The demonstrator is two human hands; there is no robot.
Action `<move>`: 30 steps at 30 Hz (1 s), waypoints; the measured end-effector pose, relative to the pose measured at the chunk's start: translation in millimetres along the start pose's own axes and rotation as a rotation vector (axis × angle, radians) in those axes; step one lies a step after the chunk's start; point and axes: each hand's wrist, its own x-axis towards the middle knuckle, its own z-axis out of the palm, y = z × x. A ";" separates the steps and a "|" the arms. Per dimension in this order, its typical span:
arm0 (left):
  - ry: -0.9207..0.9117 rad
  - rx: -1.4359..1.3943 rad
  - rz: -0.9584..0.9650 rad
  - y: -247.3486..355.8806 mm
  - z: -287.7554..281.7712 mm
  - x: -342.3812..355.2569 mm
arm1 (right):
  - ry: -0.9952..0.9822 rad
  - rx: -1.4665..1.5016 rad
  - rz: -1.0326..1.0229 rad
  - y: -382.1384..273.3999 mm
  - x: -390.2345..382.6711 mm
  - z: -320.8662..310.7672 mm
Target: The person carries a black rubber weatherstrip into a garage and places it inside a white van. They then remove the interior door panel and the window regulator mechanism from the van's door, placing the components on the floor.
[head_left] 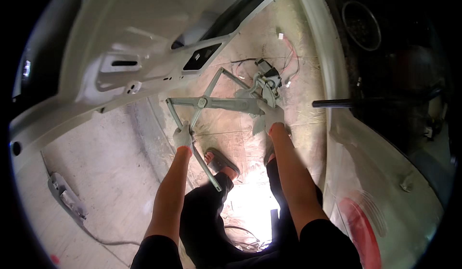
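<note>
Both my hands, in pale work gloves, hold a car window regulator (226,104) above the floor. It is a grey metal scissor linkage with crossed arms, a toothed sector plate and a dark motor at its far right end. My left hand (183,137) is closed round the long slotted rail at its near left. My right hand (273,115) grips the linkage close to the toothed plate, and the fingers are partly hidden behind the metal. Red and black wires with a white connector (281,36) lie on the floor beyond the motor.
A white car door panel (159,43) with cut-outs fills the upper left. On the right stands the car body's pale sill (332,67). A dark bar (332,103) juts in from the right. At the lower left lies a grey panel (67,197) with a cable. My sandalled feet are below.
</note>
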 end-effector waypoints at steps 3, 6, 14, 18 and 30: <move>0.072 0.012 0.069 -32.6 15.0 49.1 | -0.004 -0.017 0.016 49.2 60.5 -2.8; 0.106 0.027 0.133 -54.3 10.5 91.7 | -0.092 -0.026 0.061 75.5 83.7 6.9; 0.024 0.086 0.186 -66.3 35.9 182.8 | -0.221 -0.210 0.118 98.5 164.1 19.9; -0.013 0.037 0.283 -68.5 47.5 210.8 | -0.423 -0.182 0.059 102.2 175.9 15.2; 0.039 0.141 0.388 -79.1 11.3 239.5 | -0.469 -0.443 0.396 133.5 179.5 32.9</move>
